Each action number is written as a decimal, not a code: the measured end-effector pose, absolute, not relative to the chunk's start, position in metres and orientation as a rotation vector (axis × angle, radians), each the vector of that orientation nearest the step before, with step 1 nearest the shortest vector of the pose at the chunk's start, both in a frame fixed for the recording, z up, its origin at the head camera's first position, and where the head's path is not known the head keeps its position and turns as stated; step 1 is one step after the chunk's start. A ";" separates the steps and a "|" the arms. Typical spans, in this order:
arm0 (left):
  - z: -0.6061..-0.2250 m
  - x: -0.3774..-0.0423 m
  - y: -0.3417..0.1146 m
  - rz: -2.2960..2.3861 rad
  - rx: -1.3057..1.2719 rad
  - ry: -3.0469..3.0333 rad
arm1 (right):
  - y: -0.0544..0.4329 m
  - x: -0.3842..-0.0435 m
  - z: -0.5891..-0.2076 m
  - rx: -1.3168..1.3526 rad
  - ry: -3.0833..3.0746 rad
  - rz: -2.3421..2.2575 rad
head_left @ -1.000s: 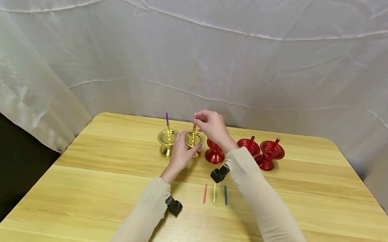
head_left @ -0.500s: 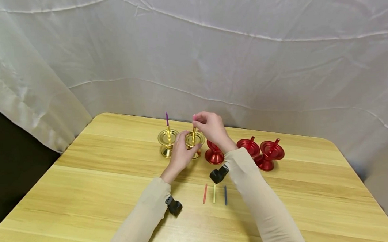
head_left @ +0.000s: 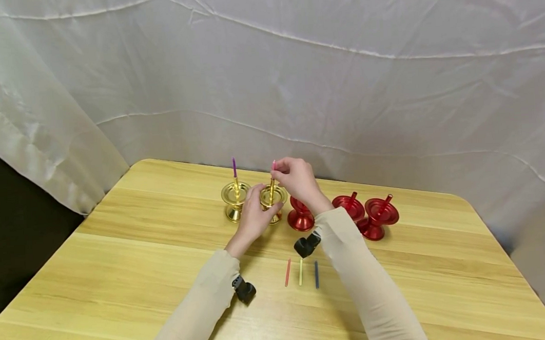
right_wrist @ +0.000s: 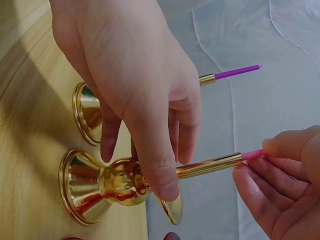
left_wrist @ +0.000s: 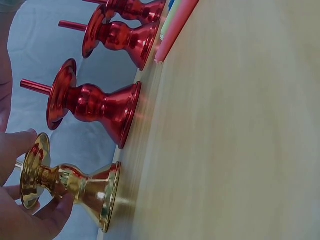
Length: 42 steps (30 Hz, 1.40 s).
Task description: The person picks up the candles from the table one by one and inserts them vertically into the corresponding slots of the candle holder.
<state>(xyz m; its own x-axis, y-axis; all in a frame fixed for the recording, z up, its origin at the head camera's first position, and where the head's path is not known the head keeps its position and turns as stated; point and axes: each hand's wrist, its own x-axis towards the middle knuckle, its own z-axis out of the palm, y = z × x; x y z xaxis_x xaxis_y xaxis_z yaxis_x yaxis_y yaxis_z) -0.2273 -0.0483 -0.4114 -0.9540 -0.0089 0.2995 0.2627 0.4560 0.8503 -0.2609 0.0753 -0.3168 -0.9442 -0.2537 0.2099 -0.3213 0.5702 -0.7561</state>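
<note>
My left hand (head_left: 254, 214) grips the dish of a gold candle holder (left_wrist: 95, 192), thumb on one side and fingers on the other. The holder's base stands on the table. Above it, my right hand (head_left: 299, 179) pinches a pink candle (right_wrist: 251, 155) between thumb and fingers. The candle's lower end sits at the mouth of the holder's gold tube (right_wrist: 210, 166), in line with it. Left of this holder stands a second gold candle holder (head_left: 234, 212), with a purple candle (head_left: 234, 167) upright in its tube.
To the right stand a red candle holder (head_left: 301, 220) and two more red candle holders, the outermost (head_left: 382, 213) farthest right. Nearer me lie a coral candle (head_left: 287, 273), a yellow candle (head_left: 301, 272) and a blue candle (head_left: 317, 274). A pale curtain (head_left: 296, 86) hangs behind the table.
My right hand has come down very slightly with the pink candle at the tube. My left hand keeps its hold on the gold candle holder.
</note>
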 end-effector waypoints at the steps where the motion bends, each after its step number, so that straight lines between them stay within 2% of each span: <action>1: -0.411 -0.227 -0.048 -1.500 -0.213 -2.450 | 0.075 -0.261 -0.316 0.497 -2.715 1.328; 22: -0.409 -0.221 -0.043 -1.442 -0.187 -2.456 | 0.086 -0.246 -0.303 0.472 -2.610 1.336; 32: -0.399 -0.209 -0.044 -1.227 -0.144 -2.454 | 0.099 -0.223 -0.292 0.547 -2.544 1.337; 42: -0.396 -0.195 -0.052 -1.184 -0.168 -2.282 | 0.121 -0.192 -0.301 0.576 -2.618 1.258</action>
